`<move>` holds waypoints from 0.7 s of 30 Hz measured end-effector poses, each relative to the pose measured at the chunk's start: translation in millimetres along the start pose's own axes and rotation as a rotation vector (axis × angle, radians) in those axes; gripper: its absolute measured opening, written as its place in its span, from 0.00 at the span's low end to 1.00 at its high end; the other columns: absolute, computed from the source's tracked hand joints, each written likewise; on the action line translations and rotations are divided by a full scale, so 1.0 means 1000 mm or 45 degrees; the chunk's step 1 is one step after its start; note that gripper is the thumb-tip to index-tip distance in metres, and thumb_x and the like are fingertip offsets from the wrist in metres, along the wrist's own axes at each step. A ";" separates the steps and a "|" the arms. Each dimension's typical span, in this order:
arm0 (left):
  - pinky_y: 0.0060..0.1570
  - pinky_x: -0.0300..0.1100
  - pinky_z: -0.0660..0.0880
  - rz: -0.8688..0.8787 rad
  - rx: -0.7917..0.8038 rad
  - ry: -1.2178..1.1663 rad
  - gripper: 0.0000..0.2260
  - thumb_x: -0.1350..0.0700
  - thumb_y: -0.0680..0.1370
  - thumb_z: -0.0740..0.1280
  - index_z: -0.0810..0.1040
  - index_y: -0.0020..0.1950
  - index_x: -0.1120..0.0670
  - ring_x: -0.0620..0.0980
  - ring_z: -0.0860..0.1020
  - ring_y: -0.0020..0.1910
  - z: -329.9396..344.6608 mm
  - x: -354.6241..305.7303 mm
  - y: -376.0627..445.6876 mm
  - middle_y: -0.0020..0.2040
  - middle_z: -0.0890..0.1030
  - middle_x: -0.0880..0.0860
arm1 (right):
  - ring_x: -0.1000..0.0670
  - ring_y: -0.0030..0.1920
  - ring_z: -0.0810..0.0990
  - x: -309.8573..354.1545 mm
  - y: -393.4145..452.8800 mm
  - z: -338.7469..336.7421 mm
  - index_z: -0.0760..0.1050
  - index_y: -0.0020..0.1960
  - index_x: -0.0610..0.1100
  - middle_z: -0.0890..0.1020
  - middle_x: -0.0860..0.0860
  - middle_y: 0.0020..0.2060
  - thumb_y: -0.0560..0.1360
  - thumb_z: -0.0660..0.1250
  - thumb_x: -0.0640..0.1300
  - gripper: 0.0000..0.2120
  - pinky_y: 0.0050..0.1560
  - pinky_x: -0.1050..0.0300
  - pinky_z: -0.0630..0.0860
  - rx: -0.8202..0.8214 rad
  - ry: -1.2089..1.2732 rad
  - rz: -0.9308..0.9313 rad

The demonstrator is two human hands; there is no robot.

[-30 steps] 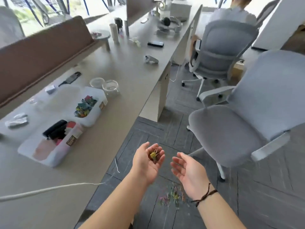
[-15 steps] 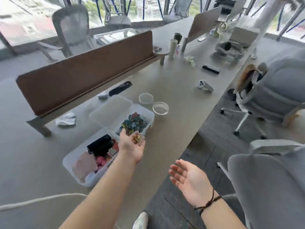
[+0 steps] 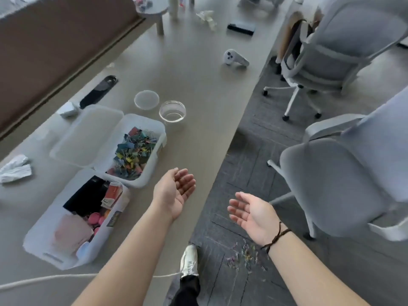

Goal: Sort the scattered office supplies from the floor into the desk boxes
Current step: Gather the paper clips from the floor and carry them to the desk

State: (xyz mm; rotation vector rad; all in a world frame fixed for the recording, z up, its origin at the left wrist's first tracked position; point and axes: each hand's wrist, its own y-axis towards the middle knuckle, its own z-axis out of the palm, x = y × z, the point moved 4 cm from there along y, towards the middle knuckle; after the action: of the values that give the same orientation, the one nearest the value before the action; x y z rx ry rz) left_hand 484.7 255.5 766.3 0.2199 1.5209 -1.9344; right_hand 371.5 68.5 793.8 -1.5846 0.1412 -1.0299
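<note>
Left hand (image 3: 174,191): palm up over the near edge of the long grey-brown table (image 3: 198,85), just beside the translucent white plastic box of coloured binder clips (image 3: 132,151); fingers (image 3: 187,181) loosely curved, holding nothing visible.

Right hand (image 3: 254,215): palm up above the floor, off the table edge, fingers relaxed and spread, holding nothing; dark braided cord at the wrist.

Scattered small coloured paper clips (image 3: 245,255): loose patch on the grey carpet-tile floor (image 3: 254,138), below the right wrist, near a white shoe (image 3: 188,260).

Second translucent white plastic box (image 3: 55,246): nearer along the table, touching the first; holds a black block, a red-and-white carton, pink round pieces.

Also on the table: shallow clear round dish (image 3: 172,111), frosted round lid (image 3: 146,99) beside it, crumpled white paper (image 3: 15,168), white handheld controller (image 3: 234,58). Two pale grey office chairs (image 3: 344,173) to the right.

Step in hand, by judgement: return to the floor pile for another pickup. Advice for doing it well:
- Gather the clips toward one spot before lifting.
- Cup one palm as a tray and sweep with the other.
- Close fingers over the load before rising.
- Check the carpet seams for strays.
- Release low inside the proper container; which one suits paper clips cannot be told, possibly the clear dish.
</note>
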 end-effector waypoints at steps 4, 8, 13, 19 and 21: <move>0.43 0.45 0.79 -0.069 0.063 0.217 0.12 0.53 0.84 0.60 0.79 0.47 0.56 0.52 0.80 0.37 0.037 0.063 0.004 0.37 0.81 0.54 | 0.43 0.45 0.81 -0.024 0.002 -0.107 0.78 0.53 0.39 0.82 0.42 0.45 0.81 0.65 0.41 0.06 0.46 0.50 0.78 -0.226 0.153 0.022; 0.38 0.42 0.79 -0.035 0.054 0.410 0.11 0.54 0.83 0.61 0.78 0.46 0.56 0.51 0.80 0.35 0.061 0.122 0.019 0.38 0.80 0.54 | 0.42 0.46 0.81 -0.074 0.000 -0.214 0.77 0.55 0.38 0.82 0.42 0.46 0.81 0.65 0.40 0.07 0.53 0.47 0.78 -0.403 0.287 0.050; 0.39 0.41 0.77 0.070 -0.004 0.602 0.12 0.54 0.84 0.60 0.77 0.43 0.55 0.49 0.78 0.34 0.064 0.217 0.039 0.35 0.79 0.53 | 0.42 0.45 0.82 -0.159 0.019 -0.322 0.77 0.56 0.39 0.82 0.42 0.46 0.81 0.64 0.40 0.07 0.51 0.48 0.79 -0.511 0.353 0.112; 0.37 0.39 0.75 0.302 -0.012 0.831 0.10 0.57 0.82 0.62 0.78 0.42 0.55 0.48 0.78 0.34 0.039 0.350 0.096 0.37 0.79 0.54 | 0.45 0.42 0.81 -0.261 0.108 -0.405 0.76 0.57 0.41 0.82 0.44 0.44 0.81 0.65 0.42 0.07 0.44 0.51 0.78 -0.472 0.276 0.116; 0.38 0.40 0.76 0.296 -0.022 0.889 0.09 0.58 0.81 0.62 0.78 0.42 0.55 0.49 0.78 0.34 0.027 0.396 0.129 0.37 0.79 0.54 | 0.46 0.41 0.80 -0.297 0.147 -0.426 0.76 0.56 0.41 0.81 0.44 0.43 0.81 0.65 0.42 0.06 0.42 0.52 0.77 -0.461 0.258 0.123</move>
State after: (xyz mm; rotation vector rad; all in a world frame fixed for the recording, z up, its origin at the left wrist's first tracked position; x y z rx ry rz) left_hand 262.0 62.8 470.2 1.1052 1.8273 -1.7359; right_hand -29.4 -115.1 482.3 -1.7721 0.5643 -1.1318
